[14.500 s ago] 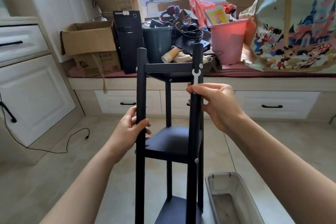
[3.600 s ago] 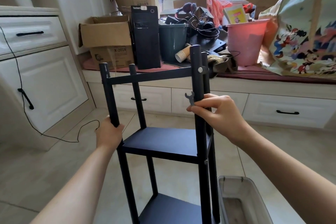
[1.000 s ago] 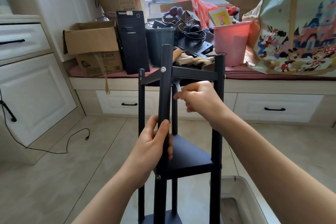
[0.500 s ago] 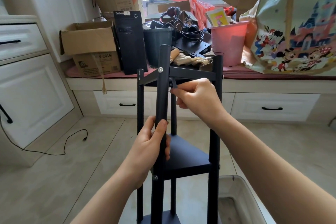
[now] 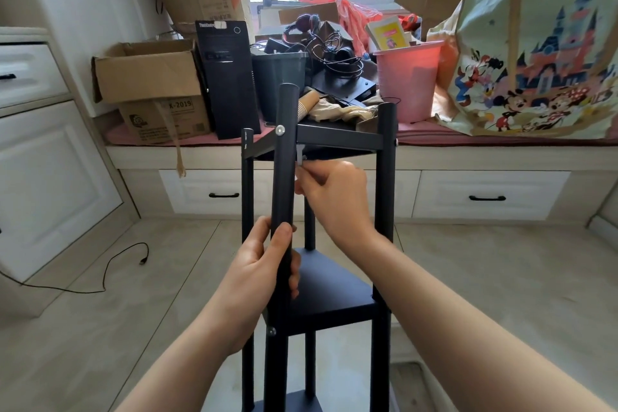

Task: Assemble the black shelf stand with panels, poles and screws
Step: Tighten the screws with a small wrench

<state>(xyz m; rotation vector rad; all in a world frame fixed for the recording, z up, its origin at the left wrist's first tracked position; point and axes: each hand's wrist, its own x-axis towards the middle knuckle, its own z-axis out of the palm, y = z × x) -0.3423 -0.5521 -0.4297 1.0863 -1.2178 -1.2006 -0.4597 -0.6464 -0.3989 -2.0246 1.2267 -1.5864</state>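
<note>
1. Head view: a person is standing over a black shelf stand point(image 5: 321, 281) at the centre of the frame, upright on a tiled floor. It looks almost fully assembled

2. The left hand point(image 5: 264, 274), at 7 o'clock from centre, is curling its fingers round the near pole point(image 5: 283, 197), just above the middle panel point(image 5: 329, 291)

3. The right hand point(image 5: 334, 197), at centre, is pinching a small silver wrench point(image 5: 300, 154), whose tip is reaching up beside the pole, just under the top panel point(image 5: 337, 137)

4. Risk, as a judgement: the wrench is thin and held only at the fingertips, so it could be slipping off its fastener, or dropping to the floor. If the left hand's hold loosens, the tall narrow stand could be twisting or tipping

5. Hard to make out: the wrench's head and whatever it is turning are hiding behind the pole. A silver screw point(image 5: 279, 130) is showing at 12 o'clock on the pole

6. The stand's feet and bottom panel are cut off at 6 o'clock
</note>
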